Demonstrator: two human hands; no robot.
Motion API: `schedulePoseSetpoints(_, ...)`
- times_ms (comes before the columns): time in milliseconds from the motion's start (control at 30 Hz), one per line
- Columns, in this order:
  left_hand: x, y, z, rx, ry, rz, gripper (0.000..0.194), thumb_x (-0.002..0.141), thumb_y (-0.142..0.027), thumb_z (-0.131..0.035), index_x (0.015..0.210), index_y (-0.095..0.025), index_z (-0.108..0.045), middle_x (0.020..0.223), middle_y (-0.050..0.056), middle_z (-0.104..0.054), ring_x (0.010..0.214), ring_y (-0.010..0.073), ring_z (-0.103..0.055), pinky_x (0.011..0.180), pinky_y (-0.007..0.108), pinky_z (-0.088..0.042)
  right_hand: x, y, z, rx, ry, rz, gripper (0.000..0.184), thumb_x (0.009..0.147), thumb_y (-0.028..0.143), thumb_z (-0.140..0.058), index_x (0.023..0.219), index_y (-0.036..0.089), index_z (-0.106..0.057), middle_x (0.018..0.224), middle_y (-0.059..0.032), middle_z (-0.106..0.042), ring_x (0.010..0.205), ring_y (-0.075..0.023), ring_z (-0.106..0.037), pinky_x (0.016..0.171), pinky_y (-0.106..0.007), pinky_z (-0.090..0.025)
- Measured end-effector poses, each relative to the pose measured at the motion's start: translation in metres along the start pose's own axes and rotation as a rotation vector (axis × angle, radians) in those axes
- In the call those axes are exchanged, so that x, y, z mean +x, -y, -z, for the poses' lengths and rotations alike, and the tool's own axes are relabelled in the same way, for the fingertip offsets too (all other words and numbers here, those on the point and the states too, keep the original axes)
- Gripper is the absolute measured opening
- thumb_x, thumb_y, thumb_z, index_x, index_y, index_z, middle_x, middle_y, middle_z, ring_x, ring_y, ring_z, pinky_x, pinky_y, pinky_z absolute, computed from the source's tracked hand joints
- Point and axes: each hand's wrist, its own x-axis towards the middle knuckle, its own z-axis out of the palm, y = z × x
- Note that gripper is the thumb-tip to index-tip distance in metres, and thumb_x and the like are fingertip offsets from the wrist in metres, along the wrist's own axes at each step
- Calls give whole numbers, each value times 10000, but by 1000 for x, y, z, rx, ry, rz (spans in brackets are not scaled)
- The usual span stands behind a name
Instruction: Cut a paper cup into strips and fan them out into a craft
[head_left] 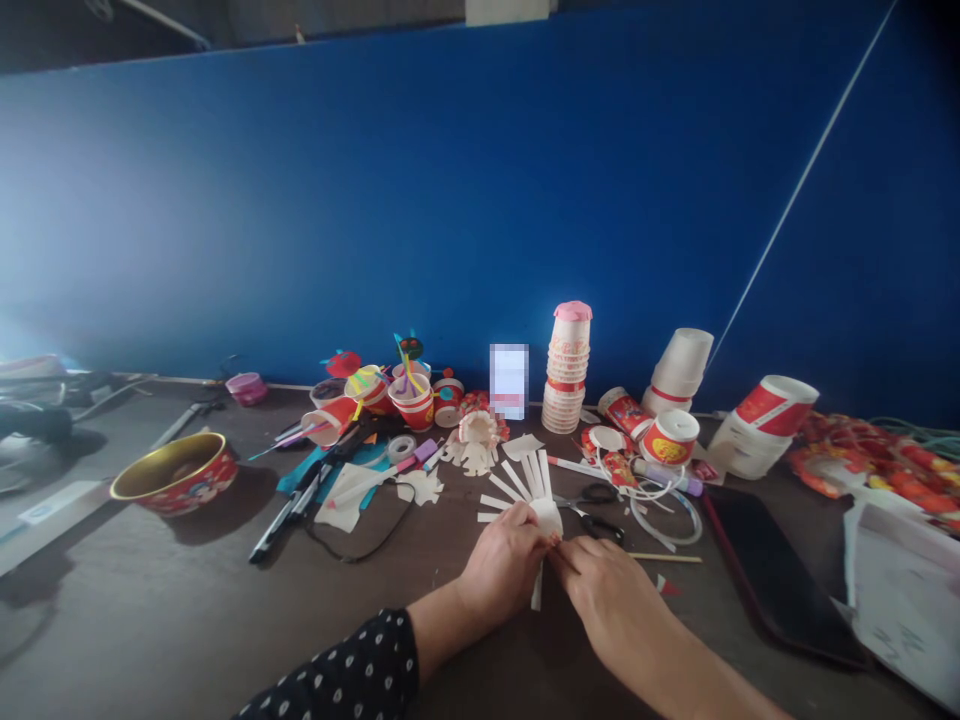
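My left hand and my right hand meet near the table's front, both pinched on a white paper cup cut into long strips. The strips fan upward and to the left from the cup's base, and one strip hangs down between my hands. Black-handled scissors lie just behind my right hand. A thin wooden stick rests on the table to the right of my fingers.
A gold-lined red bowl sits at the left. Stacked red-and-white paper cups, decorated cups, pens, tape and paper scraps crowd the back. A dark tablet and papers lie at the right. A blue wall stands behind.
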Motion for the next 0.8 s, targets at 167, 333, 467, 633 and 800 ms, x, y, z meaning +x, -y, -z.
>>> schedulePoseSetpoints(167, -1, 2, 4, -71, -5, 56, 149, 788, -162, -499, 664, -141, -580, 748, 47, -546, 704, 134, -514, 635, 223, -433, 1, 0, 3, -1, 11, -6, 319, 765, 11, -445, 984, 146, -633, 921, -73, -635, 817, -193, -550, 701, -313, -359)
schedulePoseSetpoints(333, -4, 5, 2, -86, 1, 43, 140, 741, -92, -493, 657, -140, -594, 759, 48, -545, 706, 134, -513, 625, 222, -428, 1, 1, 7, -9, 32, -21, 338, 777, 22, -436, 1034, 144, -619, 1006, -83, -628, 854, -204, -545, 724, -323, -357)
schedulePoseSetpoints(467, -4, 6, 1, -88, -10, 29, 162, 735, -109, -512, 610, -143, -609, 742, 45, -547, 687, 131, -510, 615, 225, -427, 2, 0, 7, 11, 25, -30, 325, 801, 37, -415, 1036, 148, -609, 1021, -79, -620, 864, -199, -537, 743, -320, -355)
schedulePoseSetpoints(633, -2, 7, -2, -63, -31, 19, 253, 777, -166, -500, 547, -142, -602, 714, 40, -535, 642, 113, -503, 589, 210, -413, 3, -1, 6, 8, 27, -42, 302, 801, 42, -410, 990, 154, -617, 968, -81, -608, 866, -206, -521, 744, -317, -363)
schedulePoseSetpoints(800, 0, 9, -7, -25, -61, 26, 275, 808, -200, -475, 577, -132, -606, 679, 39, -536, 585, 103, -483, 549, 205, -394, 3, 0, 9, 32, 61, -75, 311, 812, 56, -395, 1008, 153, -614, 944, -94, -601, 883, -216, -520, 766, -320, -375)
